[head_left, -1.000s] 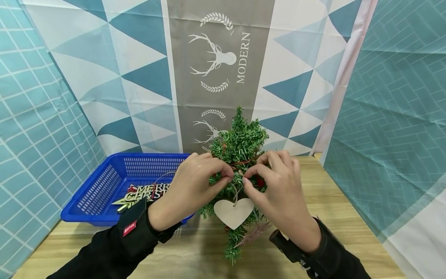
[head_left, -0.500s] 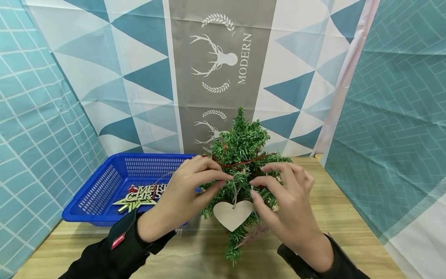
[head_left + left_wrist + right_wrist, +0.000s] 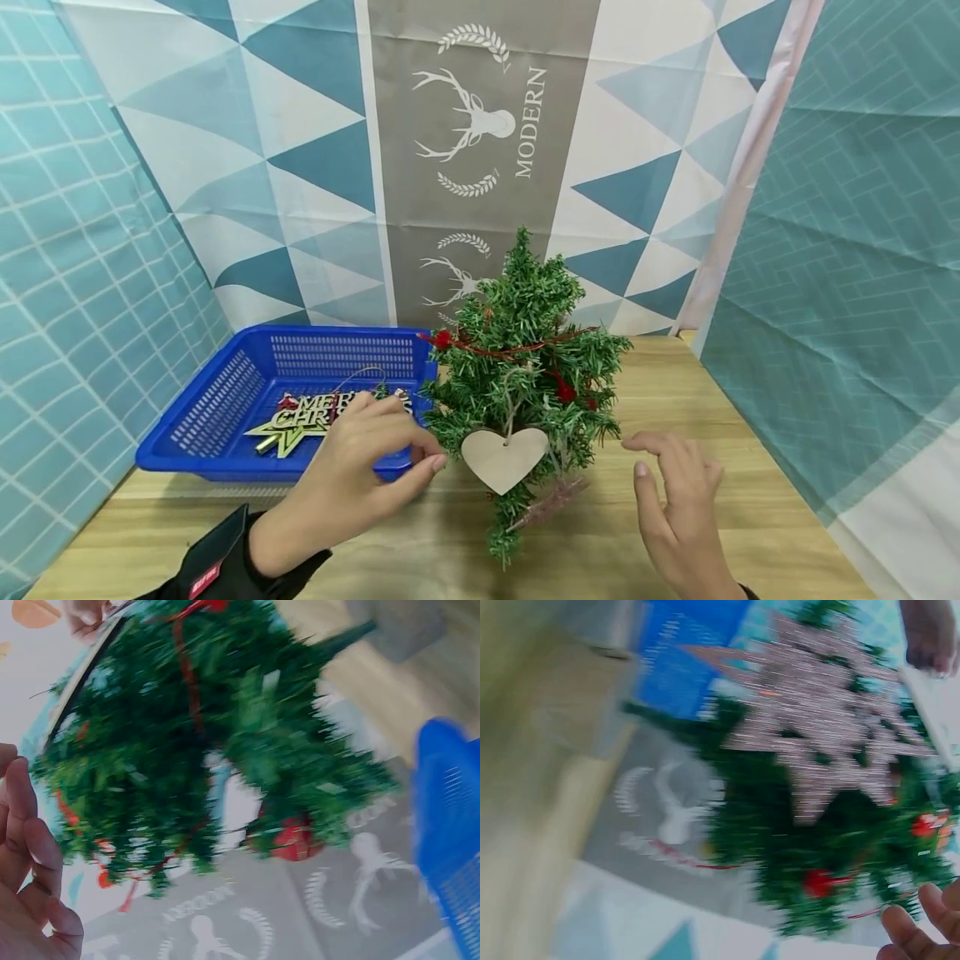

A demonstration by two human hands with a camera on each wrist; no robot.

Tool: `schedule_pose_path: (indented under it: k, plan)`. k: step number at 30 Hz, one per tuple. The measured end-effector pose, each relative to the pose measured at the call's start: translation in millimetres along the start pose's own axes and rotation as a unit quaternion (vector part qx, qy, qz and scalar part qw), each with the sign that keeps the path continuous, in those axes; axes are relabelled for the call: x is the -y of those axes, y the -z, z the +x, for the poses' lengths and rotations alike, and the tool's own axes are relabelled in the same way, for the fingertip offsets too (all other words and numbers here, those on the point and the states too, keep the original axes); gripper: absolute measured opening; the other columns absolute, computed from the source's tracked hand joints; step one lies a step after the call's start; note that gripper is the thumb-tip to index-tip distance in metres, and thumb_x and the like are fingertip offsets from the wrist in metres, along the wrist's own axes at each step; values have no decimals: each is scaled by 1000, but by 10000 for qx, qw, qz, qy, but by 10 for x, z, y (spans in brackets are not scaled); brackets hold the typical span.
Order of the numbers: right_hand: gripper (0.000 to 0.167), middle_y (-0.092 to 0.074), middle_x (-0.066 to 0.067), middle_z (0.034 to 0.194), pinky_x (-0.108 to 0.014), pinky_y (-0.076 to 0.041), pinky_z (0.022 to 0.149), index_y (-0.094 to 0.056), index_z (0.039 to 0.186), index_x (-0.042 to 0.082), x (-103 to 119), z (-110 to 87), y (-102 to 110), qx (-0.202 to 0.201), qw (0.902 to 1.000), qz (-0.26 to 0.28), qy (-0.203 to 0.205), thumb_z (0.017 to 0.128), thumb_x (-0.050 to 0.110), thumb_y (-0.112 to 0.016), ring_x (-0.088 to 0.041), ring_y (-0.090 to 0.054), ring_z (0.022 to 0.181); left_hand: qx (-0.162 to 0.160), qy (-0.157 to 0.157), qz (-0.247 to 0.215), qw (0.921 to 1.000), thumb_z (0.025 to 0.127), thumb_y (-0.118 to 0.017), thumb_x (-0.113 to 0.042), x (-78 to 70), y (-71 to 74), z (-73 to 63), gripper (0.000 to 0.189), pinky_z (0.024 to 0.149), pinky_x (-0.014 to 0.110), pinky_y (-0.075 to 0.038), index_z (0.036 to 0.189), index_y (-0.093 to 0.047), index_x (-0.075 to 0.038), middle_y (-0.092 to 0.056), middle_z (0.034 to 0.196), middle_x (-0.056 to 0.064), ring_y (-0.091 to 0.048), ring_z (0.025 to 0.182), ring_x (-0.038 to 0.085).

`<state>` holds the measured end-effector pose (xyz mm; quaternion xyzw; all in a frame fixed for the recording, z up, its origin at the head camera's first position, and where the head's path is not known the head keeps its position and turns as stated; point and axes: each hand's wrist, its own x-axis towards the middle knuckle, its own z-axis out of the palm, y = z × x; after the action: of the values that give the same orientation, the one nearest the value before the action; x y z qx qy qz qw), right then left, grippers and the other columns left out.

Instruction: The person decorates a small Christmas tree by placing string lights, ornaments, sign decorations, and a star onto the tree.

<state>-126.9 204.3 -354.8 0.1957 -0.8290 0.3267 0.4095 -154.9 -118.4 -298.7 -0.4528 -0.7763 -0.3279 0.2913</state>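
Note:
A small green Christmas tree (image 3: 517, 333) stands on the table, with a red bead-and-wire garland (image 3: 517, 352) wound around it. On its front hangs a plain wooden heart ornament (image 3: 504, 462) by a twine loop (image 3: 512, 408). Lower down is a pink glittery ornament (image 3: 550, 503); the right wrist view shows it, blurred, as a snowflake shape (image 3: 825, 724). My left hand (image 3: 360, 483) is left of the heart, thumb and forefinger close together, holding nothing. To the tree's right, my right hand (image 3: 678, 508) has its thumb and fingers apart and holds nothing. Neither hand touches the tree.
At the left stands a blue perforated basket (image 3: 191, 408). Inside it lie a Merry Christmas sign (image 3: 315, 410), a gold star (image 3: 288, 435) and other pieces partly hidden by my left hand. A patterned cloth (image 3: 472, 208) hangs behind the wooden table (image 3: 712, 400).
Both hands have come off the heart's twine and moved apart, the left down and left, the right down and right. The heart hangs on the tree without a hand on it.

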Motion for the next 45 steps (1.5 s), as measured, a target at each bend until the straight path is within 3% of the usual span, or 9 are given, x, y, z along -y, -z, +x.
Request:
schedule_pose_path:
  k: [6, 10, 17, 20, 23, 25, 31, 37, 45]
  plan:
    - [35, -65, -3, 104, -35, -26, 78, -69, 99, 10, -289, -265, -175, 481, 9967, -493, 418, 72, -7, -56, -19, -49, 95, 455, 603, -674, 9949, 86, -70, -5, 118, -112, -299, 15, 61, 11, -40, 91, -70, -19, -58, 79, -15, -48, 67, -3]
    - [38, -64, -6, 111, -36, -38, 84, -67, 106, 5, -416, -432, -308, 1153, 9870, -783, 799, 71, -3, -57, -23, -55, 102, 1387, 892, -1243, 9784, 83, -68, 3, 213, -268, -464, 17, 55, 11, -46, 88, -72, -13, -65, 79, -9, -54, 66, -6]
    - [19, -63, -12, 104, -46, -47, 78, -66, 86, 6, -506, -803, -509, 2574, 9339, -1741, 1768, 69, 14, -70, -29, -58, 98, 3076, 1071, -949, 9407, 87, -67, -15, 319, -645, -725, 24, 79, 25, -50, 110, -68, -17, -63, 107, -8, -58, 98, 5]
    - [35, -62, -14, 113, -44, -40, 93, -67, 99, 2, -510, -909, -631, 2863, 9121, -2057, 2091, 73, 26, -70, -30, -53, 111, 3415, 1176, -466, 9313, 84, -69, -22, 358, -815, -745, 48, 91, 34, -47, 131, -56, -14, -55, 129, 2, -52, 117, 17]
    - [43, -58, -15, 125, -41, -12, 114, -67, 111, 7, -444, -953, -762, 3055, 9034, -2155, 2101, 81, 37, -68, -30, -24, 139, 3592, 1070, -24, 9271, 84, -69, -24, 417, -966, -722, 68, 103, 41, -37, 144, -41, -7, -40, 146, 15, -39, 132, 31]
    - [49, -55, -16, 132, -43, -1, 114, -64, 122, 9, -378, -957, -836, 3200, 9030, -2060, 1995, 84, 40, -65, -28, -15, 143, 3605, 868, 106, 9287, 86, -68, -25, 467, -1047, -693, 71, 107, 42, -32, 145, -37, -2, -35, 147, 21, -34, 134, 37]
    - [32, -66, 0, 108, -58, -44, 86, -70, 104, 10, -164, -828, -954, 4336, 8735, -1808, 1274, 87, 35, -63, -22, -58, 110, 3886, 851, 519, 9160, 93, -61, -38, 553, -1152, -610, 67, 108, 41, -30, 142, -39, 2, -38, 143, 25, -37, 132, 39]
    - [42, -63, -1, 118, -54, -43, 90, -69, 112, 10, -78, -743, -991, 4879, 8378, -2171, 1137, 88, 43, -60, -22, -55, 116, 3990, 1044, 894, 9066, 91, -61, -44, 548, -1144, -569, 72, 101, 49, -35, 144, -38, 0, -37, 146, 21, -39, 131, 36]
    - [35, -65, 2, 105, -56, -45, 83, -72, 98, 13, -133, -774, -994, 4487, 8422, -2487, 1658, 81, 43, -67, -22, -59, 104, 3905, 982, 899, 9109, 90, -63, -43, 571, -1127, -586, 73, 96, 53, -39, 145, -37, -4, -38, 146, 19, -42, 130, 34]
